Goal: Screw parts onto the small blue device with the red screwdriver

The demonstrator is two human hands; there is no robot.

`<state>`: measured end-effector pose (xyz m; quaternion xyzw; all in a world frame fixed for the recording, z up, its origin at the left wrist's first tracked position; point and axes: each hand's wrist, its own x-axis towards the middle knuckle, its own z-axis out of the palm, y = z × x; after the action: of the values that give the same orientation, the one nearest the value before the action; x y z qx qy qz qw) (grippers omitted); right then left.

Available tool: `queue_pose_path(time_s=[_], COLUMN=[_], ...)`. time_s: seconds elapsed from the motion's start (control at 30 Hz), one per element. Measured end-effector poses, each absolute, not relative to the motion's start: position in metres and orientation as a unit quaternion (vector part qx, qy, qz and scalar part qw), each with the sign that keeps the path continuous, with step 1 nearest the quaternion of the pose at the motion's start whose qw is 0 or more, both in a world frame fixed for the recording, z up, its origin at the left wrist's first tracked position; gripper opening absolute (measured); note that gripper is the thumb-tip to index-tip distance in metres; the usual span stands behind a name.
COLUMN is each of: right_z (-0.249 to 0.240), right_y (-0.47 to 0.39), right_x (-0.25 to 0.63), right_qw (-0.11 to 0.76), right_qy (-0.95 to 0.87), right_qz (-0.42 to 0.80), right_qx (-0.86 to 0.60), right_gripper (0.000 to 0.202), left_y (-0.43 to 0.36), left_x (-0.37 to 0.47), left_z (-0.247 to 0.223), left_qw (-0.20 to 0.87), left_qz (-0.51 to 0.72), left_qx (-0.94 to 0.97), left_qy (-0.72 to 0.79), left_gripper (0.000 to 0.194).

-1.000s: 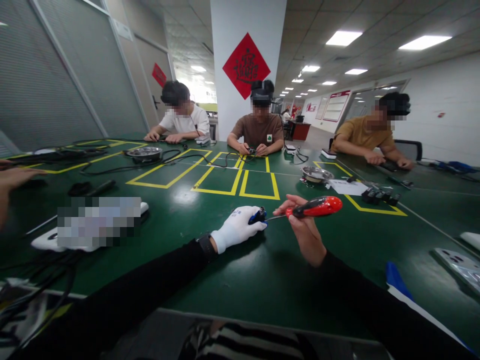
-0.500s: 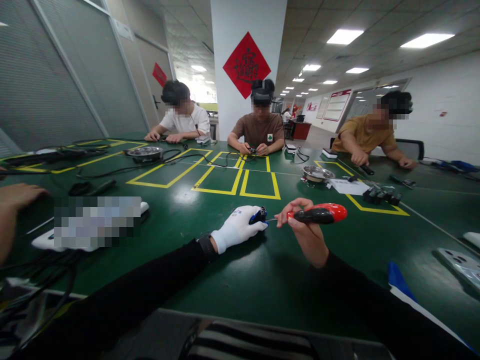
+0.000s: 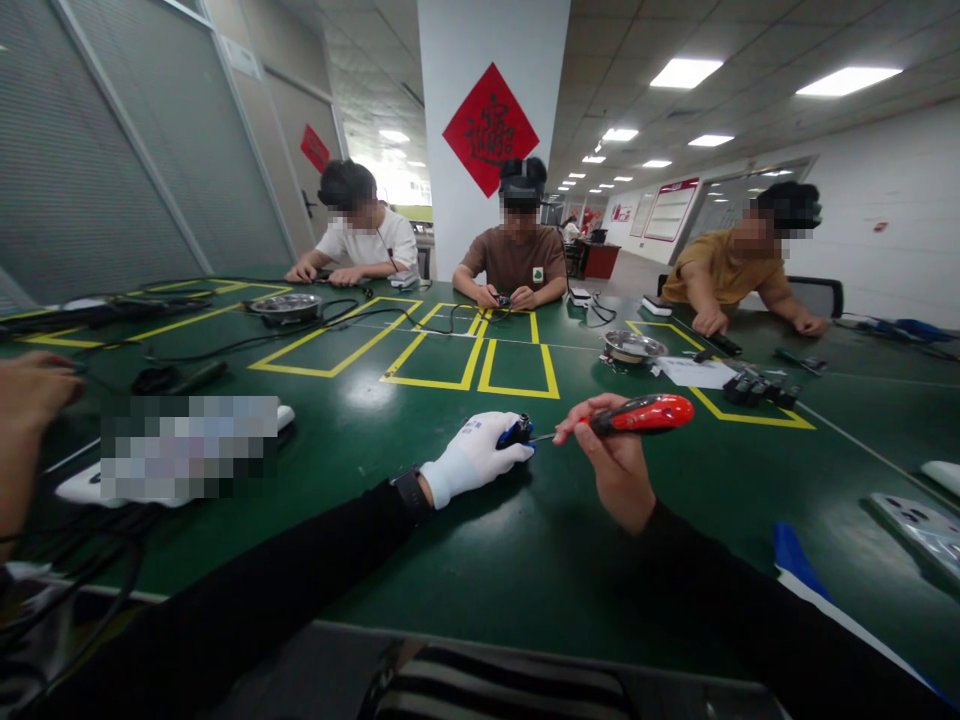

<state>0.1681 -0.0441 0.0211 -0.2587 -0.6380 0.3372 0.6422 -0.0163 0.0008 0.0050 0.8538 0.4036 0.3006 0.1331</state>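
A worker's left hand (image 3: 480,450), in a white glove, curls snugly around a small black part (image 3: 516,428) topped with a metal fitting, above a green counter (image 3: 450,570). Just to its right, the bare right hand (image 3: 611,455) pinches a red-and-black screwdriver (image 3: 649,413) with bent fingers and thumb, the grip closed around the front of the handle. The thin shaft points toward the gloved hand and the part; whether its tip touches cannot be told.

Beyond the right hand sit a metal bowl (image 3: 634,346), a sheet of white paper (image 3: 697,373) and a cluster of black pieces (image 3: 761,391). Nearer and to the right of that hand lies a blue-and-white item (image 3: 799,560), with a phone (image 3: 919,530) farther right. Well left of the gloved hand rests a partly blurred white object (image 3: 184,450), near another person's hand (image 3: 34,395). Across from both hands, three people (image 3: 517,255) lean over the same surface.
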Motion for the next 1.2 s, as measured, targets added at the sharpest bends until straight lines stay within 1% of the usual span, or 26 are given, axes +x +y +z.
queue_pose_path(time_s=[0.07, 0.23, 0.33, 0.4, 0.5, 0.57, 0.8, 0.93, 1.13, 1.2], right_z=[0.022, 0.022, 0.021, 0.020, 0.017, 0.015, 0.013, 0.014, 0.014, 0.013], right_y=[-0.045, -0.048, -0.048, -0.047, -0.047, -0.047, -0.047, -0.047, -0.047, -0.047], right_x=[0.169, 0.176, 0.178, 0.177, 0.175, 0.175, 0.175, 0.174, 0.174, 0.174], right_qw=[0.633, 0.569, 0.569, 0.571, 0.572, 0.576, 0.580, 0.583, 0.590, 0.588], right_qy=[-0.649, -0.725, -0.729, -0.726, -0.719, -0.717, -0.715, -0.712, -0.708, -0.709], right_qz=[0.329, 0.204, 0.169, 0.176, 0.210, 0.223, 0.225, 0.222, 0.231, 0.229], right_qx=[-0.263, -0.331, -0.340, -0.342, -0.334, -0.323, -0.318, -0.322, -0.313, -0.315], right_gripper=[0.019, 0.013, 0.015, 0.015, 0.016, 0.016, 0.016, 0.016, 0.016, 0.017], left_y=[0.001, 0.003, 0.006, 0.008, 0.009, 0.009, 0.007, 0.008, 0.008, 0.007], left_x=[-0.016, -0.017, -0.017, -0.017, -0.017, -0.018, -0.017, -0.018, -0.018, -0.018], left_z=[0.005, 0.000, -0.004, -0.007, -0.010, -0.011, -0.008, -0.008, -0.008, -0.007], left_qw=[0.130, 0.105, 0.097, 0.092, 0.085, 0.083, 0.085, 0.084, 0.103, 0.112], left_qz=[0.296, 0.305, 0.309, 0.318, 0.341, 0.347, 0.342, 0.349, 0.352, 0.354], left_qx=[0.855, 0.859, 0.863, 0.863, 0.856, 0.855, 0.854, 0.848, 0.847, 0.843], left_qy=[0.406, 0.397, 0.388, 0.382, 0.379, 0.377, 0.384, 0.390, 0.385, 0.390], left_gripper=[0.025, 0.025, 0.027, 0.035, 0.052, 0.057, 0.056, 0.059, 0.053, 0.049])
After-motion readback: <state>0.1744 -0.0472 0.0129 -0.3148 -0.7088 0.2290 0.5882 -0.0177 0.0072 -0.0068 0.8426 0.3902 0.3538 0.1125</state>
